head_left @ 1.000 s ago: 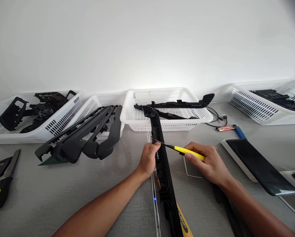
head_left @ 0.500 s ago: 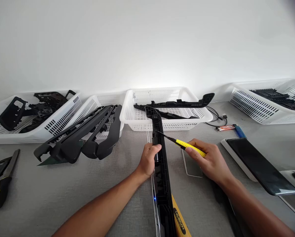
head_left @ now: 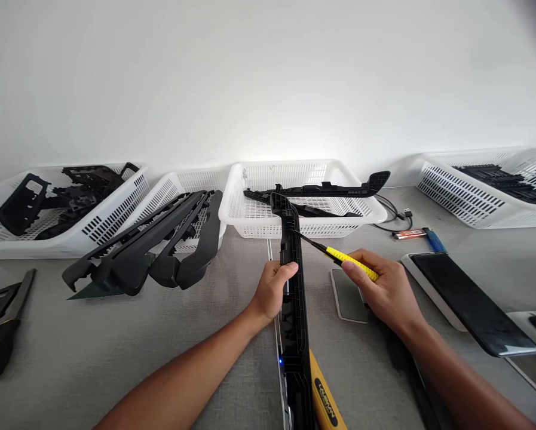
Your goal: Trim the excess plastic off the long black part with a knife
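Observation:
A long black plastic part (head_left: 294,322) stands out from the front edge of the view toward the middle basket. Around its middle, my left hand (head_left: 274,289) is closed, thumb on top. My right hand (head_left: 384,289) grips a yellow-handled tool (head_left: 352,263) with a thin dark shaft. The shaft's tip meets the black part's right edge, a little beyond my left thumb. Under the part lies a yellow tool body (head_left: 325,397) with dark lettering, partly hidden. A small blue light shows beside the part's left edge.
White baskets with black parts stand at the left (head_left: 70,242), the middle (head_left: 294,227) and the right (head_left: 483,206). Long black trims (head_left: 137,251) lean on another basket. A phone (head_left: 469,298), a lighter (head_left: 435,240), a cable (head_left: 386,209) and a file (head_left: 19,298) lie on the table.
The far end of the black part has shifted slightly right. My right hand and the yellow-handled tool have moved a little right, and the tool's tip now sits slightly farther up the part.

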A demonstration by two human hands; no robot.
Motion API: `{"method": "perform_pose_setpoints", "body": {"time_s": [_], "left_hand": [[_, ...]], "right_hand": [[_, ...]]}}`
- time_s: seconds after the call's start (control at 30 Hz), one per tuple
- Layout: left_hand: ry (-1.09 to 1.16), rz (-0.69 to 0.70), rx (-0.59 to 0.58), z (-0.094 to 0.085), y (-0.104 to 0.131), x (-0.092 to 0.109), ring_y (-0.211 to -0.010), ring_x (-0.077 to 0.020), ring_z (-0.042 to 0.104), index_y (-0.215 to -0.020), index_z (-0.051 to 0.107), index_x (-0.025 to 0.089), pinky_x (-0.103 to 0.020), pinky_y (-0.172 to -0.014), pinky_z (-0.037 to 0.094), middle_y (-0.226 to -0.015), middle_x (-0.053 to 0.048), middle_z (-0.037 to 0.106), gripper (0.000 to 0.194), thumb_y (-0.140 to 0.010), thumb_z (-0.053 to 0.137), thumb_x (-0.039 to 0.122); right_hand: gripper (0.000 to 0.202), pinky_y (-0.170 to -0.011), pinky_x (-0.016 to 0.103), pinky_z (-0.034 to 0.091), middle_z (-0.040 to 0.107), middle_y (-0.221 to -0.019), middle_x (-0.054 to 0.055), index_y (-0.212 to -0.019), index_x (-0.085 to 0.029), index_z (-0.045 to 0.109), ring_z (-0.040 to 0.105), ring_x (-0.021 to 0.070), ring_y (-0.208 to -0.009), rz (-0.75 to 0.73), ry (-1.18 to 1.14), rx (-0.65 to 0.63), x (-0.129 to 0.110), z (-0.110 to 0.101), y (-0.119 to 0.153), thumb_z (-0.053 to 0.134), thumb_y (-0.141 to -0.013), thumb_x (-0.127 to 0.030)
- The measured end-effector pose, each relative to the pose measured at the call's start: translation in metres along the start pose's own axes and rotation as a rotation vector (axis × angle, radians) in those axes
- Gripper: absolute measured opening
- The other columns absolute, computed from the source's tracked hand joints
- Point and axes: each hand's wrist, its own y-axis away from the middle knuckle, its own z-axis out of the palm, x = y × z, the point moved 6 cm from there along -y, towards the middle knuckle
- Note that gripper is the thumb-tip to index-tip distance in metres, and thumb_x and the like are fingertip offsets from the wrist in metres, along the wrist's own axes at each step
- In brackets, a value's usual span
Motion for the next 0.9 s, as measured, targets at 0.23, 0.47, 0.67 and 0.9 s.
{"method": "perform_pose_setpoints", "body": {"time_s": [0.23, 0.47, 0.67, 0.9], "left_hand": [[-0.009, 0.006, 0.02, 0.0003, 0.0003, 0.0027, -0.049, -0.0094, 0.029, -0.056, 0.036, 0.024, -0.028, -0.05, 0.022, -0.054, 0.006, 0.031, 0.049, -0.081, 0.066, 0.054], [0.006, 0.001, -0.008, 0.0013, 0.0009, 0.0051, -0.047, -0.0089, 0.03, -0.054, 0.039, 0.023, -0.027, -0.049, 0.024, -0.052, 0.006, 0.034, 0.05, -0.081, 0.066, 0.054], [0.073, 0.032, -0.061, 0.0005, -0.0011, 0.0016, -0.049, -0.0108, 0.04, -0.075, 0.062, 0.018, -0.026, -0.048, 0.031, -0.056, 0.004, 0.048, 0.054, -0.084, 0.065, 0.071], [0.238, -0.058, 0.072, -0.0067, -0.0047, 0.0007, -0.046, -0.0101, 0.039, -0.081, 0.068, 0.016, -0.025, -0.045, 0.03, -0.055, 0.004, 0.049, 0.063, -0.081, 0.063, 0.079]], "right_hand": [[0.053, -0.05, 0.026, 0.028, 0.044, -0.057, -0.002, -0.07, -0.019, 0.064, 0.039, 0.0118, -0.053, -0.007, 0.015, 0.035, -0.0013, -0.0042, -0.002, 0.057, -0.094, -0.065], [0.054, -0.049, 0.026, 0.027, 0.042, -0.054, -0.003, -0.065, -0.019, 0.059, 0.038, 0.0112, -0.051, 0.004, 0.031, 0.055, 0.0008, -0.0059, -0.0035, 0.055, -0.093, -0.065], [0.053, -0.05, 0.026, 0.028, 0.042, -0.055, -0.003, -0.066, -0.019, 0.06, 0.038, 0.0113, -0.053, 0.023, 0.038, 0.058, 0.0047, -0.0056, -0.0037, 0.054, -0.092, -0.065], [0.053, -0.051, 0.026, 0.029, 0.046, -0.056, -0.003, -0.07, -0.018, 0.065, 0.039, 0.0112, -0.053, -0.048, 0.03, 0.009, 0.0017, 0.0005, -0.0041, 0.055, -0.093, -0.064]]}}
